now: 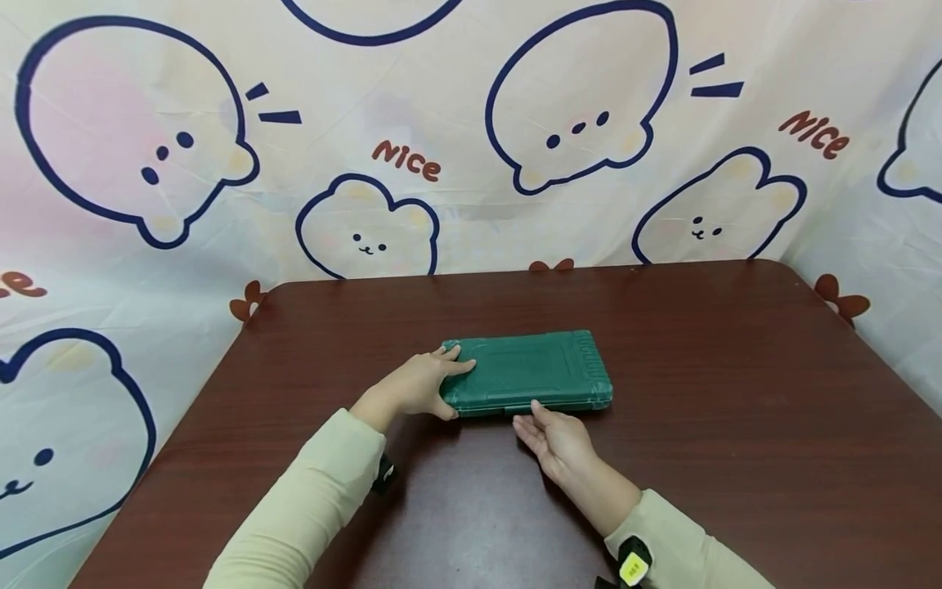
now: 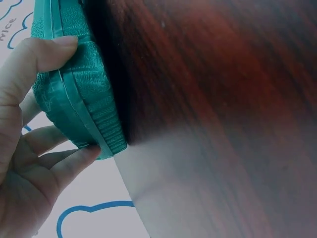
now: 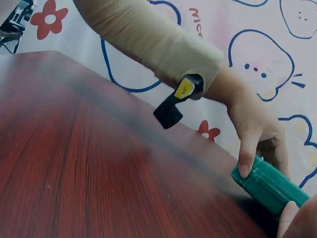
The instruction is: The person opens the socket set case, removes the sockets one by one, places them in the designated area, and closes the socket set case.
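Note:
A closed green plastic case (image 1: 526, 370) with a textured surface lies flat on the table. My left hand (image 1: 419, 383) grips its left end, the thumb at the front edge and the fingers spread over the top and far side. The left wrist view shows that thumb against the ribbed side of the case (image 2: 74, 104). Below the front edge, my right hand (image 1: 565, 448) has its palm partly upward and fingers extended, with the thumb at the front beside a small latch (image 1: 519, 409). Only part of the right hand (image 3: 303, 223) enters the right wrist view.
The dark red-brown wooden table (image 1: 736, 393) has rounded far corners. Behind and beside it hangs a pale cloth (image 1: 471, 106) printed with cartoon bears and flowers. A black strap with a yellow tag (image 1: 634, 566) sits on the right sleeve.

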`<state>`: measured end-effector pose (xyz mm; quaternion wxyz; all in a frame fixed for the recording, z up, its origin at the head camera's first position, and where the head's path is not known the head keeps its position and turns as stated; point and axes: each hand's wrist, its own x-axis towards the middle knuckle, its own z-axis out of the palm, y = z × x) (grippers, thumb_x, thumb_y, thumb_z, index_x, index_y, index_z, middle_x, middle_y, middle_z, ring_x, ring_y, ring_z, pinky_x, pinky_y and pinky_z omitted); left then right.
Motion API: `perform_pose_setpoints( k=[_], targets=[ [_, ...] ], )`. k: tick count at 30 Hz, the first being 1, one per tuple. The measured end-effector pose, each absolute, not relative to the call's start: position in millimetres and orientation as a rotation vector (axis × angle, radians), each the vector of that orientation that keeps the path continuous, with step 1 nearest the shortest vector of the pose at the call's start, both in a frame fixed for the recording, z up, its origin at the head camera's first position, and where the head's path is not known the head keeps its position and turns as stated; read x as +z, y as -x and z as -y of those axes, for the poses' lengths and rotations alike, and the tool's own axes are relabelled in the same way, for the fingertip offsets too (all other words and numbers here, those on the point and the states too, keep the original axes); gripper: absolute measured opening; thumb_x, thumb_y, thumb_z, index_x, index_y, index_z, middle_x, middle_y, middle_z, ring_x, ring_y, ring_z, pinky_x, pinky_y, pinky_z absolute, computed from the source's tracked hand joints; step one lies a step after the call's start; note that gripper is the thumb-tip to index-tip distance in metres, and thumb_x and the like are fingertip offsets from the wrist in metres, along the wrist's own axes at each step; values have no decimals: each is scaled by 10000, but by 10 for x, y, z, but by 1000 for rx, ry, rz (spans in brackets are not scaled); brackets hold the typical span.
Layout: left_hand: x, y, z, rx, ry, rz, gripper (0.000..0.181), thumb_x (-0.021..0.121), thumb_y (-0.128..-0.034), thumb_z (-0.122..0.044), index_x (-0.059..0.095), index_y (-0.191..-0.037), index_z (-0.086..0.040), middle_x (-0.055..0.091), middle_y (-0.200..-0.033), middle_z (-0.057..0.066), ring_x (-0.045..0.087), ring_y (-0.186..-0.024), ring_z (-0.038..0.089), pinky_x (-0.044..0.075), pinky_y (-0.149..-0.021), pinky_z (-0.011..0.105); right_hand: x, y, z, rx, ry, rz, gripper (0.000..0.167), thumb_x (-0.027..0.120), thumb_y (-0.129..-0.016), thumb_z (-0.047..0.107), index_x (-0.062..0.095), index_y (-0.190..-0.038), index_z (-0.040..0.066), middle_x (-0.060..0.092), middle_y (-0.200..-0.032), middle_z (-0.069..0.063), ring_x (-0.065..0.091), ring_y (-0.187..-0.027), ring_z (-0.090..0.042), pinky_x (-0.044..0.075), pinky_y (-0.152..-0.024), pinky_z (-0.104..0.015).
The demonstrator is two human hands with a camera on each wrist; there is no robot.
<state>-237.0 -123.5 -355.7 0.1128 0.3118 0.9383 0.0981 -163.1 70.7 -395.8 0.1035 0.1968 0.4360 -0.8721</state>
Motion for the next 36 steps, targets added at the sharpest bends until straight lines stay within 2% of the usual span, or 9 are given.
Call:
perform_pose_setpoints(
  k=[4, 8, 12, 16, 19, 22, 26, 30, 36],
  targets=[
    [-3560, 2371, 1202, 283, -924, -2754, 743, 726, -665, -302, 394, -1309, -138, 271, -1357, 167, 253, -1234, 300, 328, -913, 396, -3974, 1653, -722, -2580, -564, -1322, 409, 362, -923, 56, 215, -1234, -166, 415, -939, -226, 551, -726, -162, 451, -739, -243],
    [-3548, 2379, 1179, 272, -914, -2749, 733, 718, -671, -306, 396, -1309, -141, 279, -1354, 164, 263, -1229, 303, 325, -915, 397, -3992, 1659, -755, -2554, -547, -1360, 457, 365, -927, 90, 165, -1252, -162, 388, -989, -244, 543, -775, -186, 442, -764, -248],
    [-3521, 2390, 1174, 256, -910, -2752, 728, 722, -673, -314, 405, -1304, -139, 291, -1347, 168, 276, -1221, 318, 318, -917, 413, -4001, 1647, -760, -2529, -555, -1380, 550, 395, -922, 123, 97, -1302, -141, 326, -1094, -274, 504, -915, -282, 435, -786, -271],
    [-3515, 2390, 1193, 256, -907, -2743, 745, 728, -672, -324, 392, -1311, -144, 275, -1356, 163, 253, -1232, 311, 309, -924, 413, -4002, 1623, -769, -2517, -541, -1341, 602, 397, -922, 110, 12, -1329, -110, 243, -1211, -313, 383, -1086, -385, 409, -830, -298],
    [-3528, 2381, 1210, 260, -907, -2726, 760, 729, -673, -332, 375, -1320, -151, 254, -1369, 150, 223, -1247, 297, 301, -931, 408, -4013, 1590, -786, -2509, -518, -1313, 499, 395, -920, 72, 126, -1291, -126, 262, -1183, -316, 354, -1113, -406, 386, -858, -323],
    [-3534, 2367, 1222, 252, -909, -2718, 768, 730, -671, -336, 369, -1324, -155, 244, -1374, 146, 209, -1253, 291, 300, -933, 403, -4022, 1553, -817, -2476, -462, -1327, 279, 386, -916, 33, 289, -1132, -114, 306, -1126, -290, 390, -1083, -398, 369, -875, -342],
    [-3515, 2344, 1233, 260, -921, -2714, 765, 737, -665, -326, 379, -1319, -153, 251, -1371, 147, 209, -1253, 292, 310, -926, 403, -4007, 1513, -880, -2396, -393, -1380, 135, 371, -907, -2, 334, -1012, -79, 369, -1082, -288, 493, -980, -335, 379, -867, -347],
    [-3489, 2331, 1239, 285, -937, -2709, 747, 741, -662, -283, 394, -1310, -152, 263, -1367, 144, 213, -1252, 295, 340, -901, 399, -3970, 1482, -965, -2269, -295, -1500, 210, 380, -900, 2, 322, -1071, -103, 430, -1049, -288, 538, -926, -294, 399, -844, -345],
    [-3465, 2336, 1250, 300, -952, -2690, 720, 705, -659, -204, 399, -1308, -156, 265, -1368, 142, 210, -1253, 296, 378, -848, 378, -3806, 1429, -1214, -1921, -4, -1906, 424, 429, -901, 120, 321, -1214, -146, 440, -1136, -285, 482, -1014, -332, 397, -841, -385]
  ],
)
